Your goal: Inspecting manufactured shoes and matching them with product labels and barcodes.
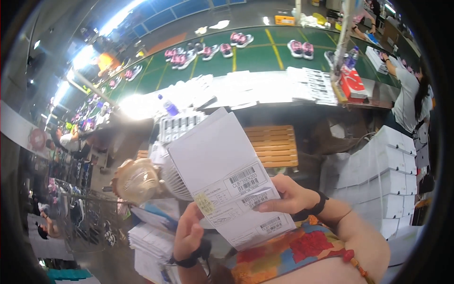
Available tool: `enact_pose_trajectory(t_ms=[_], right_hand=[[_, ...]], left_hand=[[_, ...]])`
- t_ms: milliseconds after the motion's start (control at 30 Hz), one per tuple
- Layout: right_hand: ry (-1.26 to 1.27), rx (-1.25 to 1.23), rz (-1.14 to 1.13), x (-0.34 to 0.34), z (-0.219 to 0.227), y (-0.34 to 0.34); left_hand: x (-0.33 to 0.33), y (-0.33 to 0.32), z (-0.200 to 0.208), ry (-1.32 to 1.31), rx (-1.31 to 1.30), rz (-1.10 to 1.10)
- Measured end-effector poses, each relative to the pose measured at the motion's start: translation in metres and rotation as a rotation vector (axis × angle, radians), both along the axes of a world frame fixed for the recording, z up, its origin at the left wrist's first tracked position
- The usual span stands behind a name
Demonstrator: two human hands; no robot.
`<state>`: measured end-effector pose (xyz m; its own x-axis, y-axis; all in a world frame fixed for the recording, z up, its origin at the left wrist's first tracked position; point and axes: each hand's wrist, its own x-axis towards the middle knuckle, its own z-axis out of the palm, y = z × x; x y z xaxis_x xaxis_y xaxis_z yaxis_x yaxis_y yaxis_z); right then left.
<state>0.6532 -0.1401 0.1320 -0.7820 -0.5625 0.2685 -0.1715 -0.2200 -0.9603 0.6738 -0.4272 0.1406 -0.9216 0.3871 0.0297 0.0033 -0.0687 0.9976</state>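
In front of me is a stack of white sheets (215, 156) printed with barcode labels, its plain part pointing away from me. My right hand (295, 196) grips its right edge, thumb lying on top across a label and the fingers mostly underneath. At the lower left edge, my left hand (189, 229) is closed on the sheets with its fingers curled. A yellowish printed patch (204, 202) shows on the sheets near the left fingers. Dark bands circle both wrists. The lower end of the sheets is close to my colourful patterned clothing (288, 246).
Beyond is a green conveyor (260, 47) carrying several pink-and-black shoes (182, 59). Papers (312, 85) cover the near ledge, beside a red shoebox (352, 85). A slatted wooden stool (272, 144), a fan (175, 180) and stacked white boxes (383, 175) stand around me. A co-worker (409, 94) stands at right.
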Motion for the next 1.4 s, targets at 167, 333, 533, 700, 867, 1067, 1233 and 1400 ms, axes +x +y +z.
enact_pose_trajectory(t_ms=[167, 333, 533, 700, 867, 1067, 1233, 1400], right_hand=[[-0.018, -0.056, -0.181, 0.053, 0.016, 0.142], [-0.115, -0.12, -0.385, 0.102, 0.031, 0.264], [-0.281, -0.128, -0.628, 0.112, -0.008, 0.328], [-0.589, -0.225, -0.907, 0.092, -0.103, 0.355], [-0.8, -0.163, -0.774, 0.066, -0.124, 0.38], [-0.74, 0.109, -0.797, -0.024, -0.149, 0.42], [-0.699, 0.164, -0.801, -0.13, -0.177, 0.446], [-0.409, 0.604, -0.773, -0.221, -0.145, 0.444]], left_hand=[[0.017, 0.185, 0.018, 0.159, 0.074, -0.04], [0.026, 0.318, 0.045, 0.314, -0.047, -0.177], [-0.003, 0.425, 0.009, 0.361, -0.171, -0.268], [-0.027, 0.477, -0.094, -0.283, -0.003, -0.281], [-0.079, 0.49, -0.138, -0.652, 0.083, -0.27], [-0.244, 0.456, -0.185, -0.219, 0.143, 0.037], [-0.41, 0.431, -0.206, -0.227, 0.108, 0.025], [-0.542, 0.389, -0.311, 0.011, -1.3, -0.326]])
